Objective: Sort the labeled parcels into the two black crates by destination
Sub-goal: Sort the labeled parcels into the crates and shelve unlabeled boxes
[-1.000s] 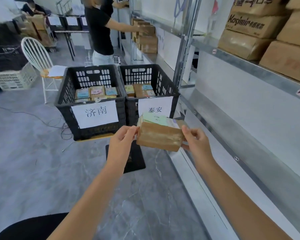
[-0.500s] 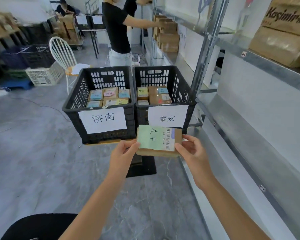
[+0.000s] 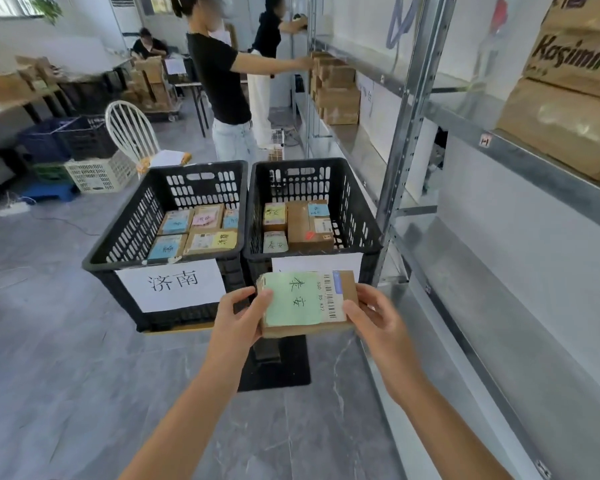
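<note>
From the head camera, the main risk is a wrong drop. The parcel [image 3: 305,303] is held low in front of the gap where the left crate [image 3: 132,230] and the right crate [image 3: 361,202] meet, so a careless toss could land it on the wrong side or catch a rim and tip it onto the floor [image 3: 66,375]. Its green label [image 3: 291,299] carries two handwritten characters that do not match the left crate's sign [image 3: 172,284]. The right crate's sign [image 3: 312,265] is mostly hidden behind the parcel, so the match there is a judgement, helped by a similar green label on a small box [image 3: 275,242] already inside. The grip is another weak point, since both hands hold only the ends and a one-handed reach forward could let the parcel twist loose. The left hand [image 3: 238,318] holds the near left end, with the thumb lying on the label's left edge and the other fingers [image 3: 243,299] curled narrowly at the side. The right hand [image 3: 378,320] pinches the right end beside the barcode sticker [image 3: 331,299], thumb on top and fingers underneath, out of sight. The parcel is in the air, near the crates' front walls, touching neither.
</note>
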### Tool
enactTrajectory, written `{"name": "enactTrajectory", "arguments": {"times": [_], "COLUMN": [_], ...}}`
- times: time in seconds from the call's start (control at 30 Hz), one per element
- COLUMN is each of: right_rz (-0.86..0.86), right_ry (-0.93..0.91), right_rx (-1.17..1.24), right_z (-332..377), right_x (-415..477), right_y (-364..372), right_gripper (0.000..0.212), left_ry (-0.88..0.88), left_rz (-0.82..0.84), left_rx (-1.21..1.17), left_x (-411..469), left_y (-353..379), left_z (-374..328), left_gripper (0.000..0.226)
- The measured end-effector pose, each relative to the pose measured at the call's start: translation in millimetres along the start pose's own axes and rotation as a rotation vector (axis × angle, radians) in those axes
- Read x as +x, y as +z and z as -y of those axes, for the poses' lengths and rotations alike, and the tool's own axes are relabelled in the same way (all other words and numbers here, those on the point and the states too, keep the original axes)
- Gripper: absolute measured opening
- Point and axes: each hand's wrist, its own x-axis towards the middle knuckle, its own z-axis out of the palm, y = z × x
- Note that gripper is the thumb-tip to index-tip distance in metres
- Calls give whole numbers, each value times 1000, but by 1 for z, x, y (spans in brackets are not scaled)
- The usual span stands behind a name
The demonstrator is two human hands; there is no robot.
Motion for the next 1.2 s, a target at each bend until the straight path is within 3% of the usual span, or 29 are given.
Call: {"name": "enactTrajectory", "arguments": {"times": [0.1,0.27,0.47,0.63,0.77,0.83,1.03,1.2], "right_rz": [57,87,15,25,57,68,61,139], "right_ry": [-19,-17,230,309,414,477,631,779], "right_rx": [-38,-56,-53,-43,-95,-101,-103,-125], "right_z": [13,37,58,51,25,9,-30,-54], "right_x": [28,96,194,266,300,308,332,356], "right_y": [-2,12,32,49,61,64,63,61], "right_gripper": [34,34,48,56,59,58,53,28], "left_ry": [6,42,33,-32,26,38,-98,-349], "left_rz": [68,211,324,343,216,159,348,363], "left_rx": [-39,-74,-31,5,158,296,672,730], "left_x": [20,72,180,260,298,310,345,371], "left_y": [11,18,21,27,32,35,38,63], "left_z": [-10,-31,-67,-87,-82,-70,-44,-36], "left_gripper": [39,39,48,39,22,24,26,25]}}
